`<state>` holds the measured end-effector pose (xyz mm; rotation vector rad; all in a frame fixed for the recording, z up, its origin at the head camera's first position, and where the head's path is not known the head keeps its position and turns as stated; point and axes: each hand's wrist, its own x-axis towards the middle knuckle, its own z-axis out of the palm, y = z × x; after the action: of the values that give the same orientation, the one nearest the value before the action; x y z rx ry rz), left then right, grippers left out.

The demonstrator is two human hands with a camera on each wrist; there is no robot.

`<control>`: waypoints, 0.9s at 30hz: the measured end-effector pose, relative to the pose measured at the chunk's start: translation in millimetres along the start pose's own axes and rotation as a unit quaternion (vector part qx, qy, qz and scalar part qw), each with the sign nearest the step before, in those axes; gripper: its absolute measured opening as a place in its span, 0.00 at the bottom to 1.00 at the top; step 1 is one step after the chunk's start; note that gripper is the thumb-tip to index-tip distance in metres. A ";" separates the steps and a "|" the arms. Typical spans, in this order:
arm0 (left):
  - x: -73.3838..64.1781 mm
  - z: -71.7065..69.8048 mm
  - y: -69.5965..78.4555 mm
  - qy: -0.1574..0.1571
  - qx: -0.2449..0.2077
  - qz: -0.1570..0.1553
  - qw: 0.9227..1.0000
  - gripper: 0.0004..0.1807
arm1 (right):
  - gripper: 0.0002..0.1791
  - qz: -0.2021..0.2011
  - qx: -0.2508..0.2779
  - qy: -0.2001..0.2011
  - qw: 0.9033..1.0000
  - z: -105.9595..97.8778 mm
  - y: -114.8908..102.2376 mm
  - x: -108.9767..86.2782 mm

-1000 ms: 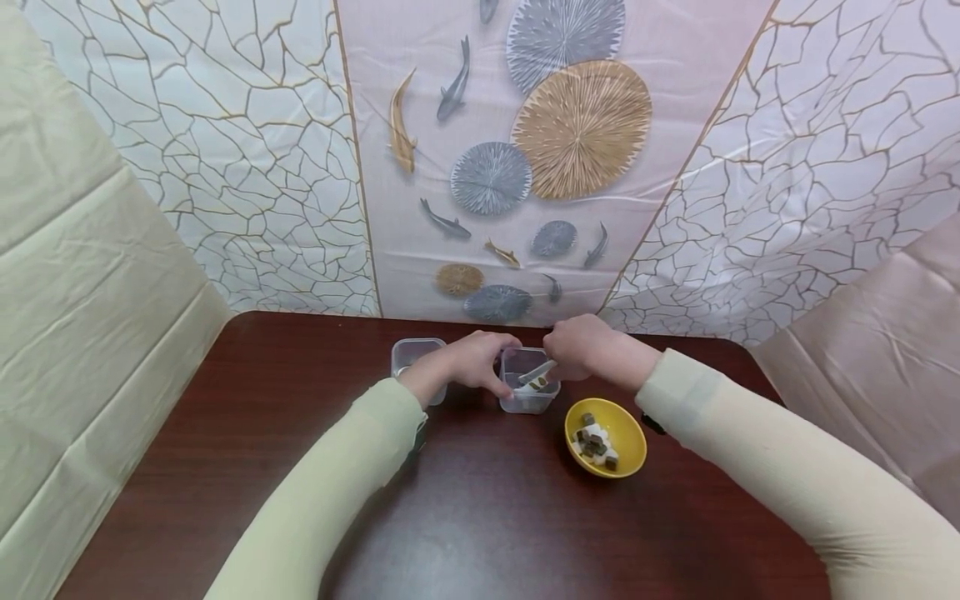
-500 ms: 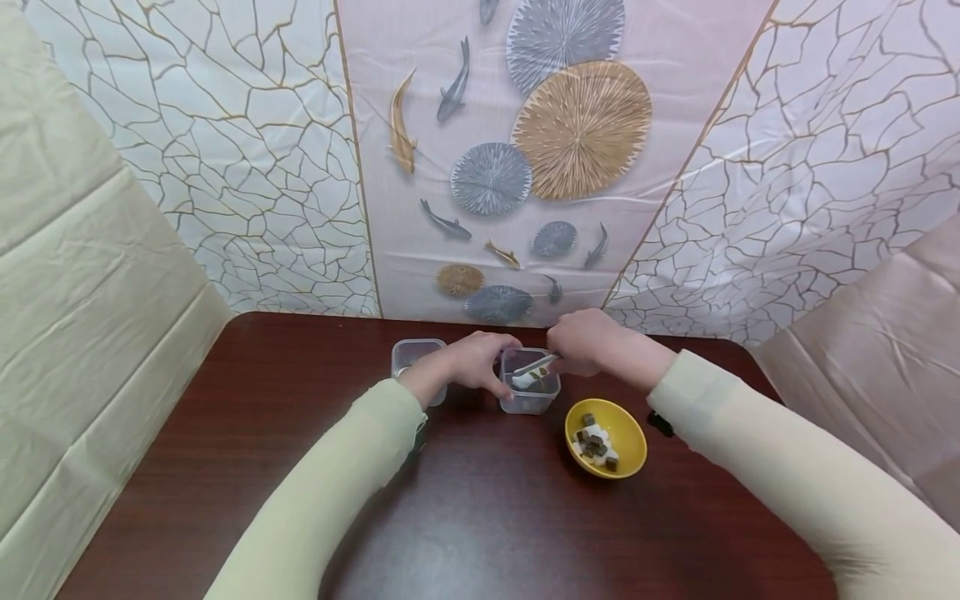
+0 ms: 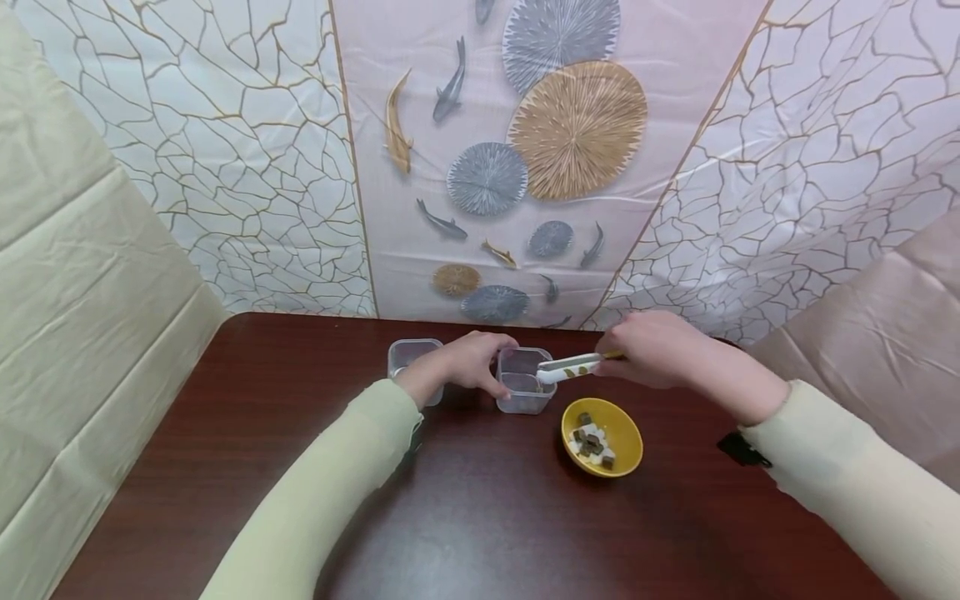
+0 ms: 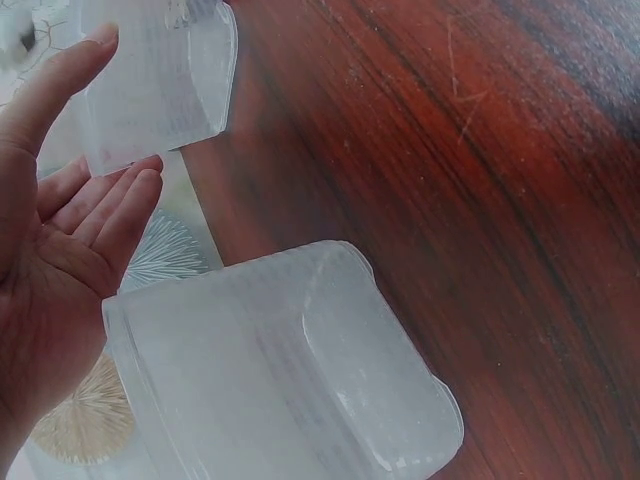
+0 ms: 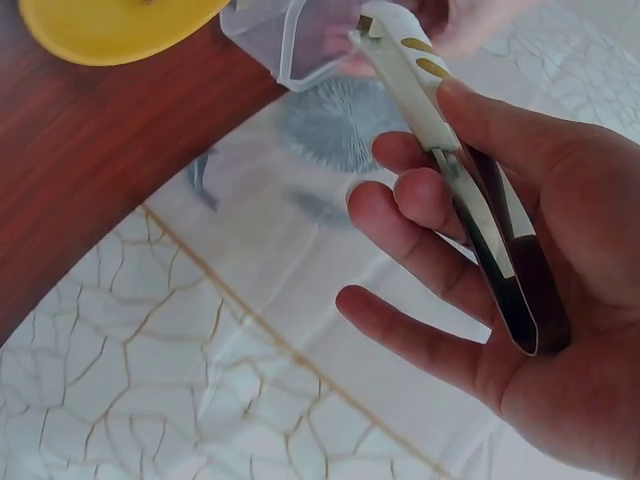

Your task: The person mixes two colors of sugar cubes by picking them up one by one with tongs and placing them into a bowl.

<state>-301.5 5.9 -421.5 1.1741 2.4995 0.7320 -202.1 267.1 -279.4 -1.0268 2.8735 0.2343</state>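
Note:
A clear plastic container (image 3: 527, 405) stands near the back of the table. My left hand (image 3: 474, 360) holds its left side, thumb at the front and fingers behind; the left wrist view shows this container (image 4: 170, 95) between thumb and fingers. In my right hand (image 3: 652, 348) is a pair of tongs (image 3: 576, 367) with white, gold-leaf-patterned ends and metal handles. The tips lean over the container's right rim. In the right wrist view, a small brownish bit shows at the tip of the tongs (image 5: 420, 90); what it is, I cannot tell.
A yellow bowl (image 3: 628, 446) with several brown cubes and white pieces sits in front of my right hand. A second clear container (image 3: 400, 358) stands left, partly behind my left forearm. A patterned cloth backdrop (image 3: 487, 275) rises behind the table (image 3: 480, 517).
My right hand has moved right, drawing the tongs from inside the container to its right rim. My left hand keeps its place on the container.

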 end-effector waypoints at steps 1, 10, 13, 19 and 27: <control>-0.3 -0.1 0.3 0.001 -0.001 -0.002 1.000 0.44 | 0.22 0.001 0.003 0.005 1.000 -0.2 1.3 -6.3; 1.0 -0.1 0.7 -0.005 0.004 -0.008 1.000 0.44 | 0.18 0.015 0.032 -0.017 0.999 11.7 5.9 -49.9; 1.4 0.0 0.7 -0.002 0.010 -0.006 1.000 0.44 | 0.20 0.017 0.036 -0.033 0.999 18.5 4.8 -56.9; 1.1 -0.8 1.2 -0.006 0.006 -0.008 1.000 0.45 | 0.24 0.032 0.048 -0.058 0.997 30.7 2.0 -62.8; 2.1 -1.7 3.5 -0.011 0.003 -0.009 1.000 0.45 | 0.22 0.036 0.062 -0.047 0.996 22.4 5.6 -58.6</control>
<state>-301.3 8.9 -418.2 1.1549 2.4926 0.7050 -159.9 311.7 -293.3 -0.8692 2.8027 0.1025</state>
